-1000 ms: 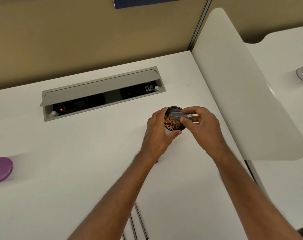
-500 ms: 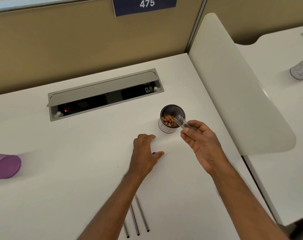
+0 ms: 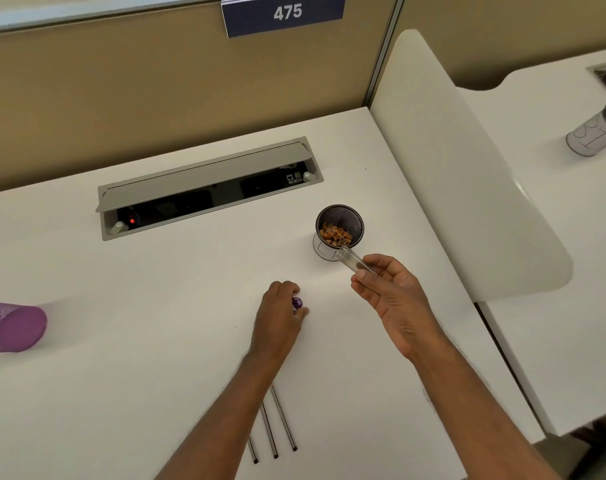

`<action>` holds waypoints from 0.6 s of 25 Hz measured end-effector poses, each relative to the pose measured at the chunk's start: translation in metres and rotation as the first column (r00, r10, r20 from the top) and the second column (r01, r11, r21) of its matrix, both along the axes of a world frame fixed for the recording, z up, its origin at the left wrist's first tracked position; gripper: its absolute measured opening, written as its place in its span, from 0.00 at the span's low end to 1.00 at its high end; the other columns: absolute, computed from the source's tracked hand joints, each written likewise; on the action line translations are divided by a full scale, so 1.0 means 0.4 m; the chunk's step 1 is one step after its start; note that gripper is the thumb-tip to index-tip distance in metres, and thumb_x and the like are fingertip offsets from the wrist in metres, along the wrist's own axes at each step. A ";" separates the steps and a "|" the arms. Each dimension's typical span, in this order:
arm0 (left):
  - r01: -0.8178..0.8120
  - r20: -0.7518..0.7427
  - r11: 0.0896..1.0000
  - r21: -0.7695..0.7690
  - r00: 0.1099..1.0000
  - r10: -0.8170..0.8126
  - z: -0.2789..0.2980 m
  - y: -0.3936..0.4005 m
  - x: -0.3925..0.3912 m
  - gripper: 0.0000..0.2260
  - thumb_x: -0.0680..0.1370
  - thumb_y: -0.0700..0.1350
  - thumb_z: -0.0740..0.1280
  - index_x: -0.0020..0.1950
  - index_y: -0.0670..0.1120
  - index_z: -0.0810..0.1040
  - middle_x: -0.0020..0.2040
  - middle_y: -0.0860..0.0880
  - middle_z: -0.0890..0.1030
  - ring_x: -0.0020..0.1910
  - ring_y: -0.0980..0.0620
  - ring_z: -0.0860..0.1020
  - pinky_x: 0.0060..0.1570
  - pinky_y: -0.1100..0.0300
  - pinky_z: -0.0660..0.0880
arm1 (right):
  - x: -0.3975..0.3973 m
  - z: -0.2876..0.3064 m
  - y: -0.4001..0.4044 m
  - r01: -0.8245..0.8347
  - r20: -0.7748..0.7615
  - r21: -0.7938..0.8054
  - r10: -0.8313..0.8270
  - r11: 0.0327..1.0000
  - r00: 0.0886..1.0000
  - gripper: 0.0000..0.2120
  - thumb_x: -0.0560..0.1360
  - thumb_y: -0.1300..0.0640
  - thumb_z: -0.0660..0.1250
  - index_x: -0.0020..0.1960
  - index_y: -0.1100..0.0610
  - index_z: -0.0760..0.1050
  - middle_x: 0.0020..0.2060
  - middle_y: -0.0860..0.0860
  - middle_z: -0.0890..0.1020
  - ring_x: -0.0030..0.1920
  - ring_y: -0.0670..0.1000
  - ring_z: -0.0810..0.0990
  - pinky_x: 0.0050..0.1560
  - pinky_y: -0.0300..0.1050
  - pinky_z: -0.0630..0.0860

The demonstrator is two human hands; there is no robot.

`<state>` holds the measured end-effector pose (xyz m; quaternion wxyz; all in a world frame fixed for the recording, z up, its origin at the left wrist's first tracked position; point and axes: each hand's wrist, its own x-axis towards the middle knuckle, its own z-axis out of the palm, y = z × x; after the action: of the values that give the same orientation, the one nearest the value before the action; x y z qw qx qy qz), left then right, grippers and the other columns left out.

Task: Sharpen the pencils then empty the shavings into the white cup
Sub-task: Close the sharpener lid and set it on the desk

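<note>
A small white mesh cup [image 3: 339, 230] stands on the white desk [image 3: 156, 323] and holds brown pencil shavings. My right hand [image 3: 391, 299] pinches a clear plastic shavings case [image 3: 351, 259] just in front of the cup, its open end toward the cup's near wall. My left hand [image 3: 280, 315] rests on the desk with its fingertips curled round a small purple sharpener part [image 3: 297, 302]. Three dark pencils [image 3: 273, 427] lie side by side near the front edge, partly hidden by my left forearm.
A grey cable box [image 3: 208, 188] with its lid raised is set into the desk behind. A purple mesh cup [image 3: 10, 329] lies on its side at the far left. A white divider panel [image 3: 467, 174] borders the right side; another mesh cup [image 3: 596, 133] sits on the neighbouring desk.
My left hand let go of the cup and came down to the desk onto the purple part. My right hand drew the clear case back from over the cup toward me.
</note>
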<state>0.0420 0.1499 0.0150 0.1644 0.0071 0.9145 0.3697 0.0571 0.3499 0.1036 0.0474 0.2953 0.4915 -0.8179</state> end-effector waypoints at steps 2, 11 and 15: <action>-0.046 0.019 0.999 0.019 0.999 0.046 0.011 -0.004 0.003 0.15 0.76 0.45 0.75 0.58 0.50 0.75 0.54 0.54 0.77 0.53 0.52 0.77 0.52 0.59 0.76 | 0.013 -0.003 -0.010 -0.035 0.011 0.072 0.034 0.997 0.999 0.11 0.75 0.68 0.73 0.55 0.57 0.81 0.48 0.54 0.83 0.47 0.54 0.84 0.55 0.47 0.82; 0.039 -0.109 0.988 0.152 0.994 -0.022 0.091 -0.002 0.016 0.11 0.75 0.42 0.76 0.56 0.50 0.84 0.48 0.56 0.76 0.43 0.56 0.78 0.44 0.69 0.77 | 0.068 0.002 -0.092 -0.284 0.096 0.744 0.325 0.605 0.941 0.12 0.75 0.61 0.74 0.56 0.48 0.80 0.50 0.43 0.83 0.47 0.38 0.83 0.41 0.28 0.77; 0.069 -0.145 0.972 0.223 0.989 -0.037 0.137 -0.013 0.017 0.16 0.75 0.40 0.76 0.62 0.50 0.82 0.51 0.55 0.78 0.45 0.58 0.78 0.47 0.70 0.77 | 0.072 0.023 -0.094 -0.294 0.093 0.759 0.350 0.580 0.932 0.13 0.75 0.63 0.74 0.55 0.48 0.80 0.50 0.42 0.83 0.46 0.36 0.82 0.41 0.27 0.76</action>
<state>0.0488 0.1447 0.0700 0.1079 0.0760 0.8749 0.4659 0.0858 0.3122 0.1128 0.0497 0.1657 0.8357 -0.5212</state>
